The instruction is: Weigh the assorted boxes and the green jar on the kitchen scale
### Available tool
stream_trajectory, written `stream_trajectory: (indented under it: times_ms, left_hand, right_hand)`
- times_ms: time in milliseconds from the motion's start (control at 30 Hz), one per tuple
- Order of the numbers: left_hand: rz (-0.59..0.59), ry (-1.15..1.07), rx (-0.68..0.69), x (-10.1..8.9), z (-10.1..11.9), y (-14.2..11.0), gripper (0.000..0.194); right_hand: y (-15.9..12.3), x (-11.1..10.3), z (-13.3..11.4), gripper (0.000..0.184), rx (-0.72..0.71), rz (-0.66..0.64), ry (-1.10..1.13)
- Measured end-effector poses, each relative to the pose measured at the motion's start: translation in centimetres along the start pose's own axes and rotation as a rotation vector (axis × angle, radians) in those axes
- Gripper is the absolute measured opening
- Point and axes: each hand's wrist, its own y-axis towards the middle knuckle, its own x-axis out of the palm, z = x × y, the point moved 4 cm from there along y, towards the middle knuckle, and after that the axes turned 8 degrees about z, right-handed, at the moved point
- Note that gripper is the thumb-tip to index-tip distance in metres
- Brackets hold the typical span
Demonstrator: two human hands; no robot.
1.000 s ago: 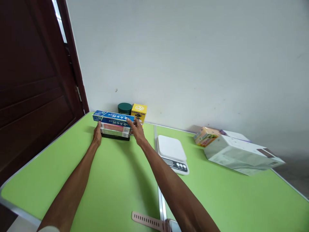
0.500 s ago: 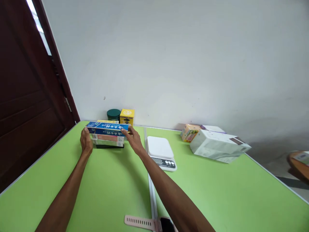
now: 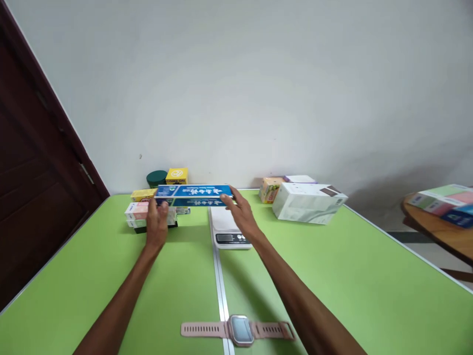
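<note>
A long blue toothpaste box hangs level above the table, gripped by its two ends. My left hand closes on its left end, and my right hand on its right end, thumb on the near face. Behind and below the box's right part lies a white kitchen scale, its pan partly hidden. Left of my left hand are stacked pink and white boxes over something black, partly covered by the hand.
A yellow cube box, a green-lidded jar and a flat yellow box stand at back left. A large white box and an orange box are at back right. A pink watch lies in front. Boxes rest on a wooden stool.
Both hands have lifted the toothpaste box off the stack at the left and carried it right, in front of the scale. The camera view has turned right.
</note>
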Motion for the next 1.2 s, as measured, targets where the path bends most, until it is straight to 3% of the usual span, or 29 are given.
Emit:
stream_trajectory:
  times_ms: [133, 267, 467, 733, 867, 967, 1067, 1200]
  left_hand:
    - [-0.16, -0.059, -0.089, 5.8, -0.4, -4.6, 0.063]
    - [-0.234, -0.052, -0.171, 8.9, -2.3, -7.6, 0.068]
    - [-0.296, 0.052, -0.233, 9.4, -4.7, -8.1, 0.073]
    - [-0.271, 0.048, -0.183, 8.8, -4.8, -8.4, 0.072]
    - [-0.293, 0.075, -0.152, 9.4, -3.5, -8.7, 0.071]
    - [-0.346, 0.05, -0.105, 10.6, -0.9, -9.0, 0.076]
    - [-0.42, -0.004, -0.028, 13.0, 2.8, -10.5, 0.081]
    - [-0.611, -0.08, -0.031, 18.1, 5.9, -15.1, 0.086]
  right_hand:
    - [-1.1, -6.7, 2.9, 0.073, 0.071, 0.104, -0.082]
    - [-1.9, -9.6, 6.7, 0.082, 0.154, 0.134, -0.083]
    - [-2.0, -10.0, 10.0, 0.085, 0.189, 0.1, -0.02]
    - [-4.1, -11.0, 8.2, 0.074, 0.155, 0.209, -0.047]
    - [-4.6, -10.2, 7.3, 0.078, 0.134, 0.232, -0.017]
    - [-4.5, -11.6, 6.5, 0.082, 0.147, 0.308, -0.021]
    - [-4.7, -15.6, 5.6, 0.084, 0.147, 0.429, -0.027]
    - [-5.5, -23.3, 5.6, 0.083, 0.125, 0.662, -0.183]
